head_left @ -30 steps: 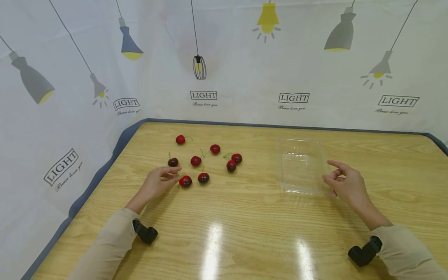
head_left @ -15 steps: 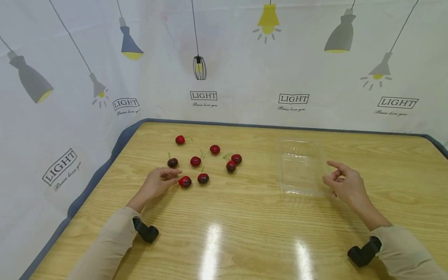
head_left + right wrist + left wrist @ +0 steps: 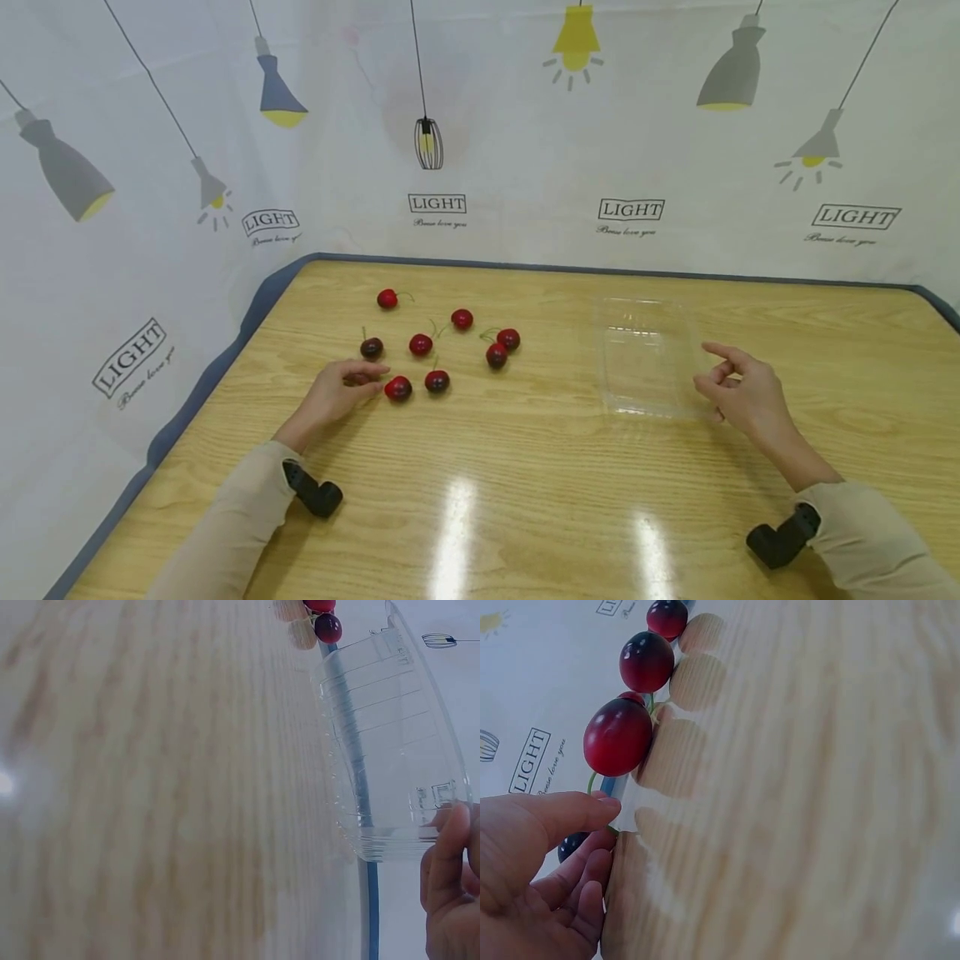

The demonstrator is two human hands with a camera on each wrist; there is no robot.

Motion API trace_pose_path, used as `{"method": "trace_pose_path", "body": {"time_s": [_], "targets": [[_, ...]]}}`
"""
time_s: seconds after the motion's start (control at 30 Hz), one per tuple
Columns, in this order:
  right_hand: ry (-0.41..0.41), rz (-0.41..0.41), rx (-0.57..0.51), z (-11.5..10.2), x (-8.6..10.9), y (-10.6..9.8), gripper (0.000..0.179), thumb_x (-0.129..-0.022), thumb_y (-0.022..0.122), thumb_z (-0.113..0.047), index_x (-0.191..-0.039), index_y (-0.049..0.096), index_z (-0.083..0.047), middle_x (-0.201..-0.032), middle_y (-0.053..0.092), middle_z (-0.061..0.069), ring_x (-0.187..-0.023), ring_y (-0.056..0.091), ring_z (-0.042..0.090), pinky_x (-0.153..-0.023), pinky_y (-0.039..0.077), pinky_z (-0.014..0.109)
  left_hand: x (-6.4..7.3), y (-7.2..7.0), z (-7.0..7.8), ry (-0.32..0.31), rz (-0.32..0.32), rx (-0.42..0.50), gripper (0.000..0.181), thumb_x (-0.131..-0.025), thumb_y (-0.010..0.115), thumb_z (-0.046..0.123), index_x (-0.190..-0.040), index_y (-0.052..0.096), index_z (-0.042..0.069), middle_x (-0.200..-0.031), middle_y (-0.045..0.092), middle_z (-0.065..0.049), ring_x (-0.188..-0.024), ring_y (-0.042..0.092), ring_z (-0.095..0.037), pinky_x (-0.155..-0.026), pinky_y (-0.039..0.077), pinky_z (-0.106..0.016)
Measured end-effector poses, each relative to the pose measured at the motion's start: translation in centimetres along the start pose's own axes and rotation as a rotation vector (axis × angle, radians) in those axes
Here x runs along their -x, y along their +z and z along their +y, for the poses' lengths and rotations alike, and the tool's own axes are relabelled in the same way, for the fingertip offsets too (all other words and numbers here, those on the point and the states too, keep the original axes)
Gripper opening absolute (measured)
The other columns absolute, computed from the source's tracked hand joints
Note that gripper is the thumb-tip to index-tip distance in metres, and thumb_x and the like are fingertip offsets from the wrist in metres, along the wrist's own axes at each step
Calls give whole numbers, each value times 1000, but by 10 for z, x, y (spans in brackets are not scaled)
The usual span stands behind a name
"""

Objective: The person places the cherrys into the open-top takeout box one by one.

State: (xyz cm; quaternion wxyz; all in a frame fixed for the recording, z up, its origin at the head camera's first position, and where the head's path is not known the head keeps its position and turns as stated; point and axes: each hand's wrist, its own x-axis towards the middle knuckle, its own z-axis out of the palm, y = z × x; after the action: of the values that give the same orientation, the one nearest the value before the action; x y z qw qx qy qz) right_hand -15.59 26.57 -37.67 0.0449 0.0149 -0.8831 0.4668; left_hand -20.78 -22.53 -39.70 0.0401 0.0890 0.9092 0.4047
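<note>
Several red cherries with green stems lie on the table's left half. Closest to my left hand (image 3: 341, 392) is a cherry (image 3: 398, 389) at the front left of the group. In the left wrist view its stem curves behind my thumb (image 3: 581, 812), and a gap shows between thumb and index finger. Another dark cherry (image 3: 571, 846) is partly hidden behind that hand. A clear plastic container (image 3: 633, 367) stands on the right half. Beside its right rim is my right hand (image 3: 746, 400), index finger and thumb apart; whether the fingertips touch the rim, I cannot tell.
The wooden table (image 3: 525, 467) runs back to a white curtain (image 3: 517, 150) printed with lamps. Between the container and my left hand lie more cherries, two of them touching (image 3: 497, 356). Each sleeve carries a black wrist camera (image 3: 783, 537).
</note>
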Motion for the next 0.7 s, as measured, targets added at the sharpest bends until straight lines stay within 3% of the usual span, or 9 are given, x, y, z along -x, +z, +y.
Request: {"method": "trace_pose_path", "body": {"time_s": [0.43,0.7], "targets": [[14,-6,-18,-2,1,-1,50,-87,52,-7,-131,34,6,-79,43,9,-51,46,7,-40,43,29,1,1,-4,-18,-3,34,26,-83,61,10,-108,63,5,-108,58,-12,-86,53,-20,-73,42,-31],[7,4,-16,-2,1,0,49,-86,52,-6,-131,35,7,-78,43,9,-49,45,7,-40,43,29,0,-1,-2,-69,-8,60,24,-85,60,15,-108,64,8,-109,58,-10,-91,52,-21,-77,41,-33]]}}
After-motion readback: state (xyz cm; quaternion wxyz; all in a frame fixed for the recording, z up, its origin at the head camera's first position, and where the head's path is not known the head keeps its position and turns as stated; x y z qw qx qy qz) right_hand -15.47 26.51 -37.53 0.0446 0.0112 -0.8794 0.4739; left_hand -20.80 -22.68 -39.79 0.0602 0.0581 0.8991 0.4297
